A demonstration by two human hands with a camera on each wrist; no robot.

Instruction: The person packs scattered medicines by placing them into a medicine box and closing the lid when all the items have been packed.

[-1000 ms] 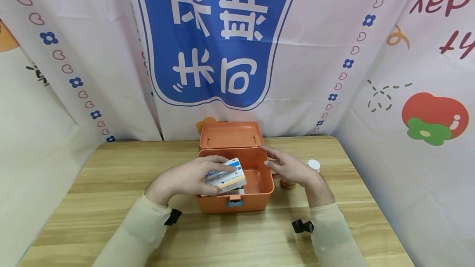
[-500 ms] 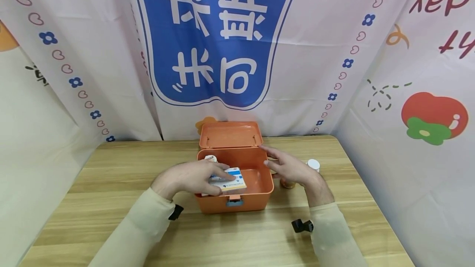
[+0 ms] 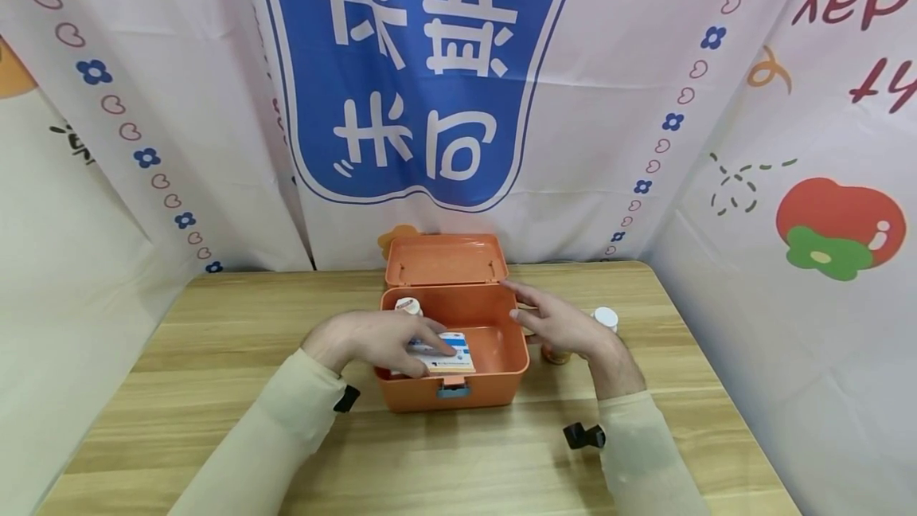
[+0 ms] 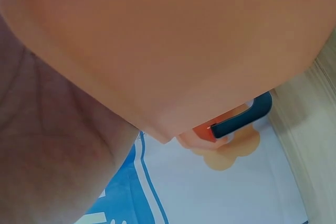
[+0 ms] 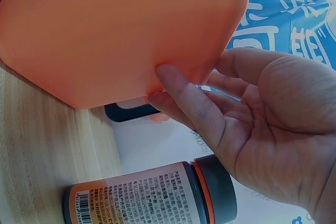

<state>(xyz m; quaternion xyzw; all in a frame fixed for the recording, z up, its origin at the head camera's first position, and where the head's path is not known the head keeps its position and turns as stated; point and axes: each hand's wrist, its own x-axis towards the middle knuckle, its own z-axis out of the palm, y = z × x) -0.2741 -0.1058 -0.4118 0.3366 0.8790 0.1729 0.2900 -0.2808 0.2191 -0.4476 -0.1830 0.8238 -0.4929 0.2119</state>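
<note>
An orange plastic storage box (image 3: 494,390) stands on the table with its lid tipped back. My left hand (image 3: 383,341) reaches into it from the left and grips a white-and-blue medicine box (image 3: 461,361), thumb at the front edge and fingers across the top and back. The medicine box lies low in the storage box. Behind that hand shows a white-topped container (image 3: 408,306). At the other side, my right hand (image 5: 268,108) holds the right wall, fingertips against the outside and thumb at the rim. The left wrist view shows mostly the storage box's outer wall and palm.
A labelled bottle with a dark-sided cap (image 5: 136,192) stands right of the storage box. A white round top (image 3: 605,318) shows behind the right hand. A printed curtain (image 3: 573,142) hangs behind the wooden table (image 3: 236,317). A dark handle (image 5: 131,112) sits behind the storage box.
My left hand has lowered the medicine box from a tilt to nearly flat inside the storage box, uncovering the white-topped container. The right hand has stayed in place.
</note>
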